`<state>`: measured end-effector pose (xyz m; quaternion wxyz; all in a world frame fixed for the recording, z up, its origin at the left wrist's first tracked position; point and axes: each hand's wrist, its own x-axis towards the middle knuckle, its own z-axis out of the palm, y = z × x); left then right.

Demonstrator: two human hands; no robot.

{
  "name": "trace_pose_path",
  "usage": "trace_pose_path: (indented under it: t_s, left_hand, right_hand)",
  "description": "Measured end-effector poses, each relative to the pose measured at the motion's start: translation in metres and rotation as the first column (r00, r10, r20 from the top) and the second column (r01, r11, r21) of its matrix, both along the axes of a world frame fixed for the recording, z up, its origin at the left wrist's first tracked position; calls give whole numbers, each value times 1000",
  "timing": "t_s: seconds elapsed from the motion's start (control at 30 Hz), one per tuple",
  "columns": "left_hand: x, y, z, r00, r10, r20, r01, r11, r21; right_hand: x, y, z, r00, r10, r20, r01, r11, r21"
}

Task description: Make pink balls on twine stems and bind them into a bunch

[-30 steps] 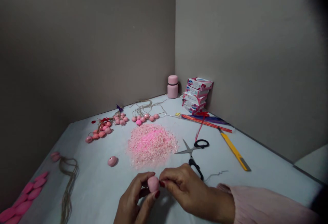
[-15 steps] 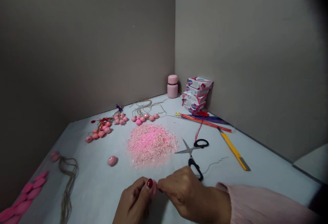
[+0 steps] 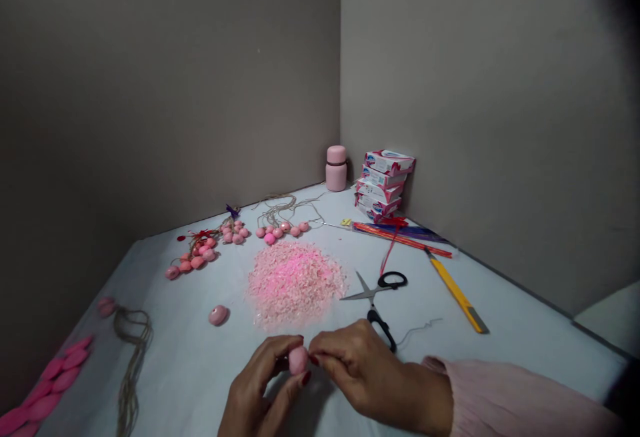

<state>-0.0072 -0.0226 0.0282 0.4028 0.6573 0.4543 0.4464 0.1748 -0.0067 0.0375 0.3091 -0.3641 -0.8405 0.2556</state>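
Head view shows my left grip [image 3: 253,384] closed round a small pink ball [image 3: 299,360], a finger over its top and the thumb below; the ball is pale and matte, its outline nearly round, its visible face plain; it sits over the near side of the bench [image 3: 180,337], just nearer me than a heap of pink shavings [image 3: 295,284]; my right grip [image 3: 353,365] is narrow, fingertips pinched together at the ball's right side; whether something thin lies between them I cannot tell; open scissors [image 3: 371,295] lie just beyond that hand; another pink ball [image 3: 218,315] rests to the left.
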Motion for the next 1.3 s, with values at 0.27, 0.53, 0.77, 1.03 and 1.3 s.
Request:
trace_pose_path:
  t_s: [0.27,0.53,0.77,1.03,1.3]
  left_hand:
    - [5,-2,6,999,-9,39,18,971,-238]
    - [7,4,-2,914,-16,405,303,690,-657]
    - [3,2,1,987,54,150,-31,988,-152]
    - [4,-3,4,999,-12,40,17,990,-139]
    - [9,1,9,961,-6,277,129,894,-428]
  right_hand:
    - [2,0,-6,995,22,98,-41,981,192]
    - [1,1,-11,983,31,181,-86,949,303]
    - [-1,1,-2,999,-35,-5,34,999,-37]
    - [1,0,-5,999,-12,47,7,996,94]
    - [2,-2,-6,981,20,191,-77,953,293]
